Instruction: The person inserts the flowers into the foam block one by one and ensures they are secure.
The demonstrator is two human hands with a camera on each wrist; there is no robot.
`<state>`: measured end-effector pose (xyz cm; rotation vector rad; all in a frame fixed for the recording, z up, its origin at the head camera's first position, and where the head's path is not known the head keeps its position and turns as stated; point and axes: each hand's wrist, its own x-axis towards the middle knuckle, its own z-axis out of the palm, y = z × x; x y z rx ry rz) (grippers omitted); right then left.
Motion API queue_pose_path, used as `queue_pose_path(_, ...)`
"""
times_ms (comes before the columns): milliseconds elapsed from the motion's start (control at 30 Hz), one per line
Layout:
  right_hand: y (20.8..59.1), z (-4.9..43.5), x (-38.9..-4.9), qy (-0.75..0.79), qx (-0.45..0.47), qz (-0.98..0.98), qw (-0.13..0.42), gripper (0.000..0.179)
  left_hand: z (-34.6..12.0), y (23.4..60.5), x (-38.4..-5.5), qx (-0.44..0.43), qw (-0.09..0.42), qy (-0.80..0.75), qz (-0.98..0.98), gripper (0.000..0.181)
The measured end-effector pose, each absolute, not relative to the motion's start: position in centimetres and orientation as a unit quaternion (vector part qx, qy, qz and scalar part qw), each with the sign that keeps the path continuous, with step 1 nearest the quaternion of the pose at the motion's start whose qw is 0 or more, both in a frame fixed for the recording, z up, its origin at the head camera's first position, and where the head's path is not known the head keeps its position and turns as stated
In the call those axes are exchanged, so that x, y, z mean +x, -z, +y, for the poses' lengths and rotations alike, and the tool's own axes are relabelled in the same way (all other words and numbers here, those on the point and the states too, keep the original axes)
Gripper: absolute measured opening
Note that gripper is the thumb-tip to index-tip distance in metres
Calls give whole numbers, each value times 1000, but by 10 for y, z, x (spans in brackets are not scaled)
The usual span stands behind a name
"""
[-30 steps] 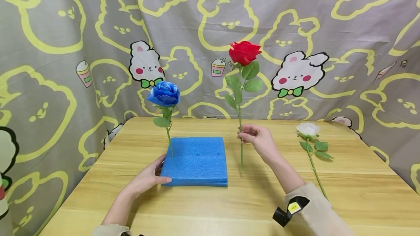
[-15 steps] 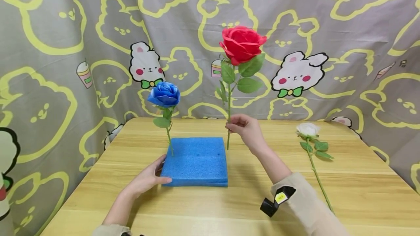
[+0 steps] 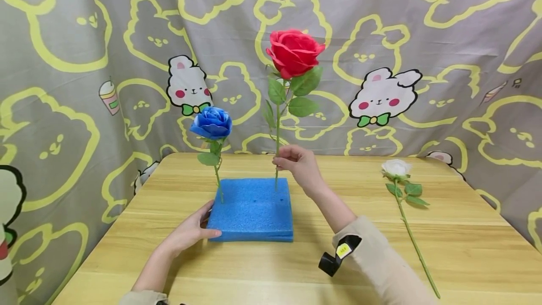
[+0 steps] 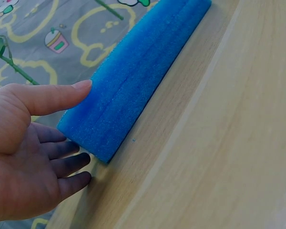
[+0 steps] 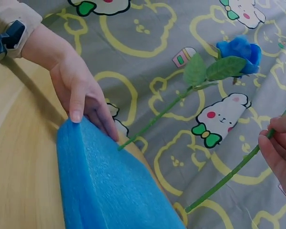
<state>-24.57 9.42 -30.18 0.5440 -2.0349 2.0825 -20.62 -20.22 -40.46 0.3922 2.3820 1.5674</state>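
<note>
Carries the red rose (image 3: 295, 55) farther left than a second ago, from over the worktop (image 3: 360, 201) to above the right part of the blue foam block (image 3: 250, 218). Brings the right hand (image 3: 300, 167) along with it, plus sleeve (image 3: 381, 267) and wrist camera (image 3: 334, 260), uncovering the lower stem of the white rose (image 3: 396, 167) down to its end. Shows the red bloom higher and fuller than at first. Keeps the left hand (image 3: 195, 225), the block and the blue rose (image 3: 212, 123) in their earlier places.

Pinches the red rose's green stem low down between thumb and fingers of the right hand, reaching in from the right, forearm slanting forward and leftward. Holds the stem nearly upright, tip hanging near a small dark hole (image 3: 281, 200) in the block, apart from the surface in the right wrist view. Rests the left hand at the near left corner of the block, thumb straight and touching the front edge, other fingers apart and loosely extended along the left side. Cannot tell whether all of them touch.

Standing in the block's left part, slightly tilted: the blue rose. Lying on the worktop, well to the right: the white rose.
</note>
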Motion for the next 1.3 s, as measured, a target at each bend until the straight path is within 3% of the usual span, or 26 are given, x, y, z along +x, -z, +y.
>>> queue_pose_path(367, 310, 65, -249, -712, 183, -676, 57, 15, -202, 404, -206, 133, 128, -526, 830, 92)
queue_pose_path(1300, 337, 46, -255, -698, 164, -695, 47, 17, -202, 405, -206, 140, 129, -532, 825, 95)
